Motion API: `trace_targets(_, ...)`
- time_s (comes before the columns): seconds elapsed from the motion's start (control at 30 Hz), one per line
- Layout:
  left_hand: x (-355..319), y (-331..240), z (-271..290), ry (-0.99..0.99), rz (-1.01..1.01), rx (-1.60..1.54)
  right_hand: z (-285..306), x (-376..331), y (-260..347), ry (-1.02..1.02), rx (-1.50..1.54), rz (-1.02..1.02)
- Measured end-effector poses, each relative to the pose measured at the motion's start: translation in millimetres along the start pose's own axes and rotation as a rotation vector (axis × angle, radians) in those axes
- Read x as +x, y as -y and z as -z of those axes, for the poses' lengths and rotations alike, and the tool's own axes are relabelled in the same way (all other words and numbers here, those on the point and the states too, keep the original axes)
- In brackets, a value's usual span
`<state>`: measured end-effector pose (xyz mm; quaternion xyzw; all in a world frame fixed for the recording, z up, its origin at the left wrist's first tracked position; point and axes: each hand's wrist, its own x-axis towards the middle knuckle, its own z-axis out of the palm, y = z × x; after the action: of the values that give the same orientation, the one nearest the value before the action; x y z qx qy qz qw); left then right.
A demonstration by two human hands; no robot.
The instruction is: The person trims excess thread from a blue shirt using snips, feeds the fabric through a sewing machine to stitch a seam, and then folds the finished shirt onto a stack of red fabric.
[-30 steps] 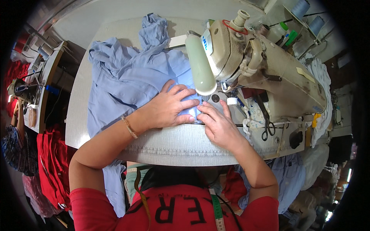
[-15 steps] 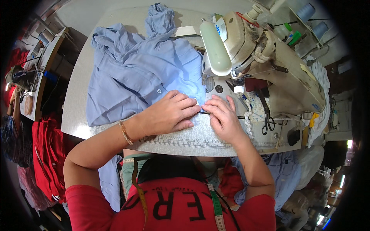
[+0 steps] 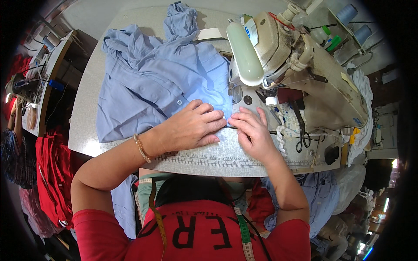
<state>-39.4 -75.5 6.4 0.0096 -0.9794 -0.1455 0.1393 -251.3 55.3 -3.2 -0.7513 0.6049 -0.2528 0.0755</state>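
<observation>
While the light blue shirt (image 3: 161, 82) is spread across the tabletop (image 3: 87, 113), its hem is pressed flat beside the sewing machine (image 3: 300, 65) by the left hand (image 3: 191, 126) and right hand (image 3: 252, 132), fingers together and extended.

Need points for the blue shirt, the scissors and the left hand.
blue shirt (image 3: 161, 82), head view, on the spread cloth panel.
scissors (image 3: 301, 130), head view, on the blades just above the handle loops.
left hand (image 3: 193, 126), head view, on the back of the hand, flat on the shirt.
</observation>
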Motion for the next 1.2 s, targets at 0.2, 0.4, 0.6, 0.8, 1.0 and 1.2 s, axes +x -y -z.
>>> trace_targets(0.2, -1.1, 1.4, -4.8, -0.054, -0.012, 0.014, -0.4, -3.2, 5.2, -0.013, -0.145, 0.087)
trace_targets(0.4, -1.0, 0.9, -6.0, -0.055, -0.018, 0.032, 0.1, -4.1, 5.9, -0.005, -0.054, 0.035)
trace_targets(0.6, -0.7, 0.3, -6.7, -0.047, -0.010, 0.040, 0.0, -3.8, 7.2, 0.001, -0.056, 0.035)
trace_targets(0.8, -1.0, 0.3, -5.8, -0.041, -0.012, 0.042, -0.1, -4.1, 7.6, 0.001, -0.074, 0.049)
trace_targets(1.0, -0.9, 2.1, -7.8, -0.043, -0.016, 0.048, 0.2, -3.1, 9.0, -0.006, -0.100, 0.068)
trace_targets(1.2, 1.6, 6.0, -2.4, -0.042, 0.056, -0.107, 1.9, -1.4, 13.0, 0.019, -0.123, 0.086)
